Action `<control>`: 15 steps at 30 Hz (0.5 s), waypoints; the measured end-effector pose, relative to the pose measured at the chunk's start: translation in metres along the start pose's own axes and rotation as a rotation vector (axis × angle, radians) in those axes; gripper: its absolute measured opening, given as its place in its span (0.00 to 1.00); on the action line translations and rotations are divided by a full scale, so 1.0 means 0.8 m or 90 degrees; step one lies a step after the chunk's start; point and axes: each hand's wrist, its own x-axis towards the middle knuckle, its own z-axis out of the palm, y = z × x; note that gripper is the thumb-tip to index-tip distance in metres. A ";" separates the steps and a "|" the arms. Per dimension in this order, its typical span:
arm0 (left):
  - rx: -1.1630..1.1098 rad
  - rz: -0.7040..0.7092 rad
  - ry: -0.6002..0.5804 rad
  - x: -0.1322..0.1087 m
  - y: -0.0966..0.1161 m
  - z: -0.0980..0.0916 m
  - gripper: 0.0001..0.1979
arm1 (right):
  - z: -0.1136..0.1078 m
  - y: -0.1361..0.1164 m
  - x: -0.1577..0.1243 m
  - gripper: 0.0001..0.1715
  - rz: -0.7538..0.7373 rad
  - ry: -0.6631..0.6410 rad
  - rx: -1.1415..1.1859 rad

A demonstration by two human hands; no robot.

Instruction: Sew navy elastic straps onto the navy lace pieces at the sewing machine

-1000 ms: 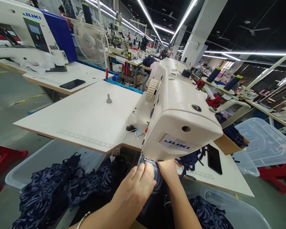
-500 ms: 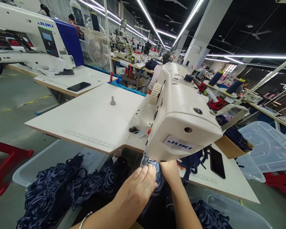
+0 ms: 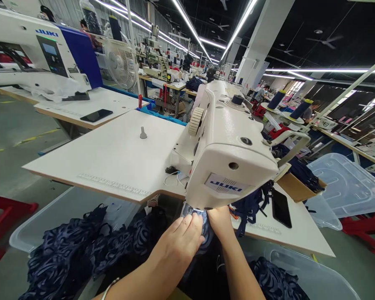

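Note:
A white sewing machine (image 3: pixel 228 158) stands before me, its head overhanging my hands. Under it a piece of dark blue patterned fabric (image 3: pixel 207 233) hangs down toward my lap. My left hand (image 3: pixel 184 233) grips the near side of this fabric, fingers close together by the needle area. On the other side, my right hand (image 3: pixel 220 221) is against the fabric, its fingers hidden behind the machine head. The needle and presser foot are hidden too.
Plastic bins with dark patterned garments (image 3: pixel 62 254) stand below the table (image 3: pixel 112 154) on both sides. At right are dark straps (image 3: pixel 250 206), a black phone (image 3: pixel 281 208) and a cardboard box (image 3: pixel 295 187). A second machine (image 3: pixel 28 54) stands at left.
The view has shifted slightly, so machine and table appear a little further left. Both hands stay at the fabric under the machine head, in nearly the same pose.

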 end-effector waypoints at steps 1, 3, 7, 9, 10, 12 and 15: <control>-0.002 0.001 -0.002 0.001 0.000 0.000 0.15 | 0.000 0.001 0.001 0.19 -0.014 0.001 -0.005; -0.004 0.001 -0.012 0.001 -0.001 0.001 0.15 | 0.000 0.004 0.004 0.20 -0.031 -0.002 -0.016; -0.001 0.000 -0.037 -0.001 -0.001 0.003 0.15 | 0.001 0.012 0.006 0.22 -0.049 -0.007 -0.036; 0.004 0.001 -0.036 0.000 0.000 0.003 0.15 | 0.002 0.016 0.006 0.23 -0.047 -0.012 -0.046; 0.006 0.000 -0.031 0.000 0.000 0.002 0.15 | 0.003 0.017 0.006 0.23 -0.045 -0.016 -0.052; 0.007 -0.004 -0.019 0.002 0.000 0.001 0.15 | 0.003 0.019 0.006 0.23 -0.045 -0.028 -0.063; 0.002 -0.006 -0.024 0.004 0.000 -0.003 0.16 | 0.002 0.021 0.009 0.22 -0.063 -0.042 -0.075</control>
